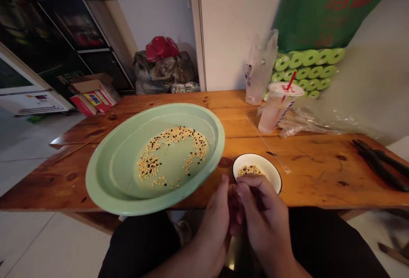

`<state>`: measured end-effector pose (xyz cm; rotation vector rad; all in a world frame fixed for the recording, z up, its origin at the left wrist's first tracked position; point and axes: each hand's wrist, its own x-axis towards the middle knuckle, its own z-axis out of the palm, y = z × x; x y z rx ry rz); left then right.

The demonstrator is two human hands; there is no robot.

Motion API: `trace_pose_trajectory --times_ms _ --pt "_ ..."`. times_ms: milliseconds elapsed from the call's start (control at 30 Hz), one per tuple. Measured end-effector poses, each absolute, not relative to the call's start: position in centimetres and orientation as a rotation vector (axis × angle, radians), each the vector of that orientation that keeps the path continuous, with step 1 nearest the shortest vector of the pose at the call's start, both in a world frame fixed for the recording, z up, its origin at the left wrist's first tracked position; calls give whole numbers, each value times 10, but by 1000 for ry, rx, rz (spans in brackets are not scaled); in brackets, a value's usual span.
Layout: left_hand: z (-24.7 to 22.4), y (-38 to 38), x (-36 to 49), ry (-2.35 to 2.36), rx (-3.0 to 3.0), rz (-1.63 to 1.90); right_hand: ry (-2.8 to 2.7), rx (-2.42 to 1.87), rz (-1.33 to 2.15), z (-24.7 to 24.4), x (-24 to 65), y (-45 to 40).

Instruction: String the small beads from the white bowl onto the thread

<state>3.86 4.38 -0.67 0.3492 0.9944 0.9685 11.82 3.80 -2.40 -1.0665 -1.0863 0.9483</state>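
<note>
My left hand and my right hand meet at the front edge of the table, just before a white dark-rimmed bowl of yellow soybeans. The left is cupped, its fingers curled inward. On the right, thumb and forefinger press together over the left palm. Whatever lies in either hand is hidden. Left of them stands a wide pale green basin, reaching past the table edge above my left leg. Soybeans mixed with black beans lie in a broken ring on its bottom.
A lidded plastic cup with a red straw stands behind the bowl, near a clear plastic bag. Black-handled pliers lie at the right. A cardboard box is beyond the table's left end. Green-wrapped rolls are stacked by the wall.
</note>
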Motion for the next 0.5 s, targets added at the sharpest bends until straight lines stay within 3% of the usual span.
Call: trace_pose_trajectory --times_ms 100,200,500 --pt "-7 45 38 809 399 954 -969 -1086 1112 -19 125 40" --pt "-10 47 34 683 407 912 -974 -1090 1065 -17 128 42" --pt "-17 50 27 562 308 862 -1433 -1118 395 -21 136 43"
